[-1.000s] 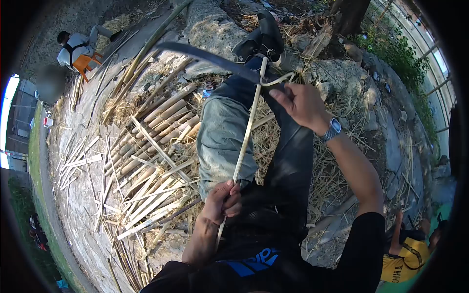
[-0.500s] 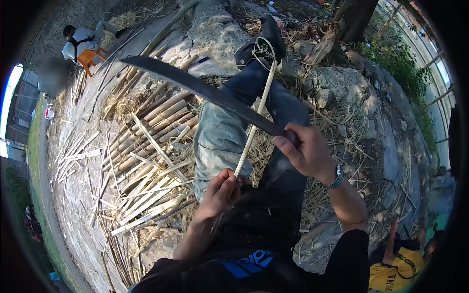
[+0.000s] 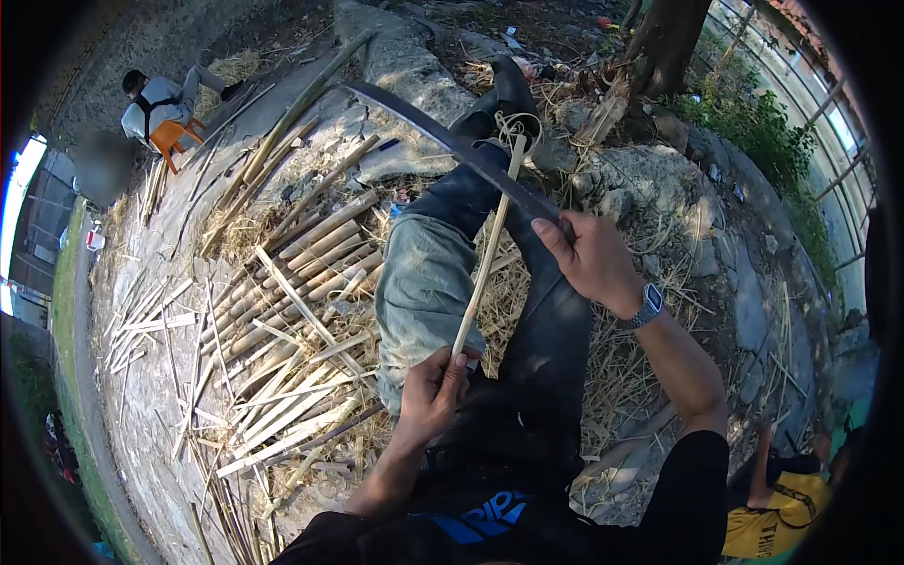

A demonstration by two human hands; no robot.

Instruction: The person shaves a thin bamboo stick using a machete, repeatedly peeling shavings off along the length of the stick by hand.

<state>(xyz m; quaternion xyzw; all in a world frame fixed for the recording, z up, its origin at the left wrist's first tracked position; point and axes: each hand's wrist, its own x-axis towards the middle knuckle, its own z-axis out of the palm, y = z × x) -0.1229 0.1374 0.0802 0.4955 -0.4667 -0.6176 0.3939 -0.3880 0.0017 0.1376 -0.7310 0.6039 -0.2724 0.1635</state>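
My left hand (image 3: 431, 397) is closed around the near end of a thin pale bamboo strip (image 3: 486, 262), its thumb lying along the strip. The strip runs away from me between my legs to a loose tangle of pale shavings (image 3: 518, 129) by my boot. My right hand (image 3: 601, 266) grips the handle end of a long dark machete (image 3: 450, 141), and its fingers hide most of the handle. The blade crosses above the far part of the strip and points forward-left. Whether the edge touches the strip I cannot tell.
Bamboo poles (image 3: 311, 250) and split strips (image 3: 292, 414) lie in a heap to my left. A tree trunk (image 3: 667, 47) stands ahead right. One person sits on an orange chair (image 3: 169, 137) at far left; another in a yellow shirt (image 3: 767, 518) is at lower right.
The machete has moved forward along the strip, its tip swinging right and away. My right hand has shifted slightly forward. My left hand has turned, its thumb now showing on the strip.
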